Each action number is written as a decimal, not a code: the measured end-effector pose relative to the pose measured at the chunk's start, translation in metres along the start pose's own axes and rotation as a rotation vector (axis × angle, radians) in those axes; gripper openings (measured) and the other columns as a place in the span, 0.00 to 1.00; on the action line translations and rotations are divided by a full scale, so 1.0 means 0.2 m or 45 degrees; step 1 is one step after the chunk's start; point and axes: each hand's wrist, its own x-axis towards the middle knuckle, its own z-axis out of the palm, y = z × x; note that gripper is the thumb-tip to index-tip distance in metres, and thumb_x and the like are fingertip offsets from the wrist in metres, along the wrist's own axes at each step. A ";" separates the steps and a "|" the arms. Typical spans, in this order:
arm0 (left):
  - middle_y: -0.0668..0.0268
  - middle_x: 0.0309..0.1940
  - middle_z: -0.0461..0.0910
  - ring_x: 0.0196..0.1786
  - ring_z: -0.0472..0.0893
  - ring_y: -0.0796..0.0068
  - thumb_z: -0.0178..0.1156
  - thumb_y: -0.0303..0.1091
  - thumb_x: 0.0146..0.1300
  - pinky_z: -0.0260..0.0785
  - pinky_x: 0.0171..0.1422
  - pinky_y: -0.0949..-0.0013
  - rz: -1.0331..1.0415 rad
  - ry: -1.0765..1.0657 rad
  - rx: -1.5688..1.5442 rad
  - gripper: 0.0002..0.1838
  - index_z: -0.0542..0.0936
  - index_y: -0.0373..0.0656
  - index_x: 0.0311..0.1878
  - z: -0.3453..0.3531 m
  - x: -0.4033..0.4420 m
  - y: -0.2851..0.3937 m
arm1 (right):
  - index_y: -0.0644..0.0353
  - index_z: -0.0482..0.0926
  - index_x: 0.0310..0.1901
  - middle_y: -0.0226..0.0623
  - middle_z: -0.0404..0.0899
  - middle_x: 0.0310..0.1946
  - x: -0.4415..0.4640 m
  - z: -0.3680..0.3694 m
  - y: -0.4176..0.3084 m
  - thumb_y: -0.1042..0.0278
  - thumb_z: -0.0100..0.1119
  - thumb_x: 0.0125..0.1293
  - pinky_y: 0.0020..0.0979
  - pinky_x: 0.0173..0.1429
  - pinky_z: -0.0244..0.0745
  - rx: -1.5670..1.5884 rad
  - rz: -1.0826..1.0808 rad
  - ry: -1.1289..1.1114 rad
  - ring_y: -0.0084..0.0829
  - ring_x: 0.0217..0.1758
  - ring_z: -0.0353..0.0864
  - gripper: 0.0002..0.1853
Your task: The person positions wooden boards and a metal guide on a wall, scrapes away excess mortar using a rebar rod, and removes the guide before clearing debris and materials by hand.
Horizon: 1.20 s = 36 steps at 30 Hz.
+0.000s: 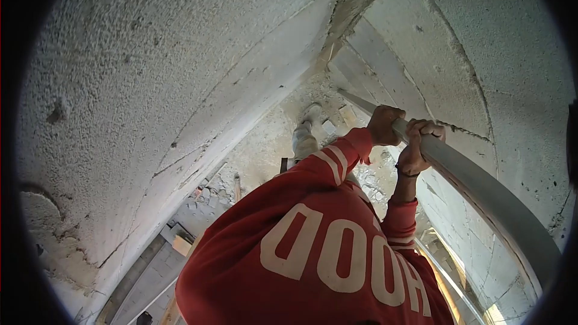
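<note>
A long grey straightedge [481, 189] slants from the wall corner down to the lower right, close to the right-hand wall. My left hand [385, 125] is closed around it near its far part, in a red sleeve with white stripes. Just nearer to me, my right hand [421, 143] wraps the same bar, its fingers curled over the top. A dark band circles my right wrist. Both hands sit nearly side by side. Whether the bar touches the wall along its length, I cannot tell.
A rough grey wall [180, 54] rises on the left and a block wall [421, 42] with visible joints on the right, meeting at a corner. Rubble [211, 195] and wood scraps lie on the dusty floor [259, 144]. My shoe [312, 112] stands near the corner.
</note>
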 end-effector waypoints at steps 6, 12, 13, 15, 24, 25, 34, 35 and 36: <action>0.54 0.21 0.74 0.29 0.78 0.45 0.69 0.32 0.33 0.69 0.34 0.55 -0.010 -0.072 -0.031 0.15 0.72 0.41 0.23 0.01 0.04 -0.02 | 0.60 0.64 0.37 0.38 0.72 0.27 0.08 -0.02 0.02 0.86 0.53 0.56 0.34 0.41 0.70 0.052 -0.066 -0.057 0.31 0.30 0.73 0.12; 0.55 0.20 0.74 0.29 0.78 0.44 0.69 0.31 0.35 0.69 0.34 0.55 0.030 -0.078 -0.006 0.15 0.73 0.41 0.25 -0.02 0.00 0.01 | 0.60 0.64 0.37 0.37 0.70 0.26 0.01 -0.01 -0.02 0.85 0.52 0.56 0.36 0.43 0.72 -0.002 -0.036 -0.086 0.30 0.31 0.71 0.11; 0.55 0.21 0.74 0.29 0.78 0.45 0.69 0.31 0.36 0.69 0.34 0.54 0.023 -0.069 -0.047 0.14 0.72 0.41 0.25 -0.03 0.02 0.03 | 0.60 0.64 0.37 0.37 0.70 0.26 0.04 -0.01 -0.01 0.85 0.52 0.56 0.36 0.43 0.72 -0.008 -0.033 -0.090 0.30 0.31 0.71 0.11; 0.56 0.21 0.74 0.30 0.79 0.46 0.70 0.31 0.36 0.70 0.34 0.55 0.001 -0.039 -0.031 0.15 0.72 0.42 0.25 0.00 -0.02 0.03 | 0.60 0.64 0.37 0.38 0.71 0.27 0.03 0.00 -0.03 0.86 0.54 0.57 0.36 0.44 0.72 -0.012 -0.029 -0.087 0.30 0.33 0.72 0.12; 0.62 0.25 0.79 0.30 0.83 0.60 0.69 0.41 0.49 0.75 0.36 0.61 -0.056 -0.218 -0.170 0.14 0.76 0.43 0.27 -0.04 0.02 0.05 | 0.67 0.73 0.55 0.42 0.79 0.48 -0.01 -0.10 -0.13 0.68 0.76 0.51 0.36 0.61 0.74 -0.481 0.041 -0.122 0.37 0.52 0.80 0.31; 0.63 0.22 0.78 0.26 0.81 0.64 0.68 0.38 0.51 0.73 0.32 0.63 -0.016 -0.178 -0.250 0.12 0.75 0.43 0.26 -0.03 0.01 0.03 | 0.66 0.74 0.56 0.42 0.79 0.49 -0.01 -0.09 -0.16 0.64 0.77 0.51 0.39 0.63 0.72 -0.478 0.003 -0.057 0.38 0.55 0.79 0.32; 0.50 0.38 0.79 0.38 0.81 0.60 0.71 0.31 0.57 0.73 0.44 0.60 0.128 0.087 0.053 0.19 0.76 0.28 0.44 0.04 -0.05 -0.12 | 0.56 0.69 0.65 0.43 0.80 0.48 -0.63 -0.51 -0.28 0.54 0.72 0.59 0.39 0.53 0.78 -0.807 0.381 0.066 0.40 0.49 0.82 0.35; 0.44 0.43 0.80 0.43 0.82 0.57 0.72 0.32 0.59 0.74 0.47 0.57 0.007 0.070 0.091 0.23 0.74 0.25 0.48 0.05 -0.06 -0.17 | 0.55 0.70 0.62 0.43 0.80 0.48 -0.75 -0.57 -0.25 0.49 0.70 0.60 0.40 0.52 0.79 -0.907 0.448 0.095 0.42 0.47 0.83 0.33; 0.46 0.42 0.79 0.42 0.82 0.59 0.72 0.32 0.60 0.75 0.48 0.57 0.111 0.031 0.100 0.22 0.73 0.23 0.45 0.04 -0.05 -0.05 | 0.55 0.70 0.62 0.43 0.80 0.48 -0.89 -0.63 -0.24 0.49 0.70 0.60 0.40 0.52 0.79 -0.932 0.461 0.236 0.42 0.47 0.83 0.33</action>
